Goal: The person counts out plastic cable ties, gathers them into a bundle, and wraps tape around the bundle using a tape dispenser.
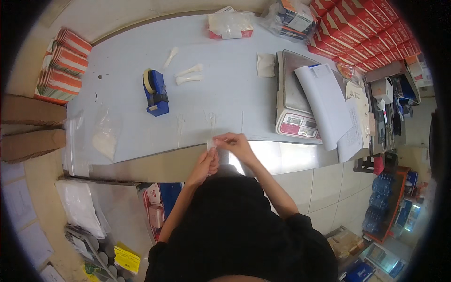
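Note:
My left hand [207, 165] grips a small translucent white plastic piece [210, 143] upright at the table's front edge. My right hand [236, 146] pinches at the upper right of the same piece; its exact shape is partly hidden by my fingers. Just beyond my hands, thin whitish strands [212, 121] lie on the pale table. More strands [180, 126] are to the left, and another thin strand [242, 120] is to the right. Farther back lie three narrow twisted white plastic bundles [189, 79]. A blue tape dispenser [159, 93] with a yellowish roll stands left of them.
At left, a clear plastic bag [105, 139] lies near stacked orange-and-white packets [68, 67]. A weighing scale [294, 121] at right bears papers [326, 102]. Red boxes [363, 30] are piled behind it. A plastic-wrapped box [230, 26] sits at the back edge.

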Demonstrator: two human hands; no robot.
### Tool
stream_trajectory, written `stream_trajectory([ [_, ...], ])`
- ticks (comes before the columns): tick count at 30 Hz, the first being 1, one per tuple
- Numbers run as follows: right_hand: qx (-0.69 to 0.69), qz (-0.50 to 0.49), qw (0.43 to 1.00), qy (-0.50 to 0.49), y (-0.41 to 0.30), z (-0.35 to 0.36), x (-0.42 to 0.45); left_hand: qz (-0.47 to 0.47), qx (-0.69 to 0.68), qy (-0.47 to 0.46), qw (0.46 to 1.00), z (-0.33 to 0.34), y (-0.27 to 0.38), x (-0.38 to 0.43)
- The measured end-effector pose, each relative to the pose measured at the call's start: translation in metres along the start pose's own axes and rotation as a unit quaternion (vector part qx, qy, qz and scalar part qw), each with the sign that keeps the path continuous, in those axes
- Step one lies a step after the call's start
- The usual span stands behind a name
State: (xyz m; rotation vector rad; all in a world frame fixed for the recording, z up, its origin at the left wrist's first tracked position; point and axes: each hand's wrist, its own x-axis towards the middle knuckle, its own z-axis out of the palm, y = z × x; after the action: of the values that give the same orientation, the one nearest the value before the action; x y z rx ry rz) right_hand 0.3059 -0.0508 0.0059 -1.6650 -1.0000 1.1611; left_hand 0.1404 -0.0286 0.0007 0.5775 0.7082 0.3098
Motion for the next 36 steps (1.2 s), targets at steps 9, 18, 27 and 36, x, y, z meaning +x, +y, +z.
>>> stream_trajectory([
  [9, 0.173, 0.083, 0.981, 0.023, -0.006, 0.016, -0.009, 0.009, 0.006, 0.023, 1.000, 0.002, 0.003, 0.000],
  [18, 0.189, 0.007, 0.978, 0.091, -0.005, -0.018, 0.015, 0.000, 0.035, 0.021, 0.999, -0.006, -0.002, -0.004],
  [27, 0.095, -0.014, 0.993, 0.072, 0.028, -0.077, 0.062, -0.003, 0.047, 0.030, 0.998, -0.008, -0.002, -0.005],
  [36, -0.084, 0.054, 0.993, 0.060, 0.037, -0.084, 0.074, 0.000, 0.047, 0.023, 0.999, -0.008, -0.003, 0.000],
])
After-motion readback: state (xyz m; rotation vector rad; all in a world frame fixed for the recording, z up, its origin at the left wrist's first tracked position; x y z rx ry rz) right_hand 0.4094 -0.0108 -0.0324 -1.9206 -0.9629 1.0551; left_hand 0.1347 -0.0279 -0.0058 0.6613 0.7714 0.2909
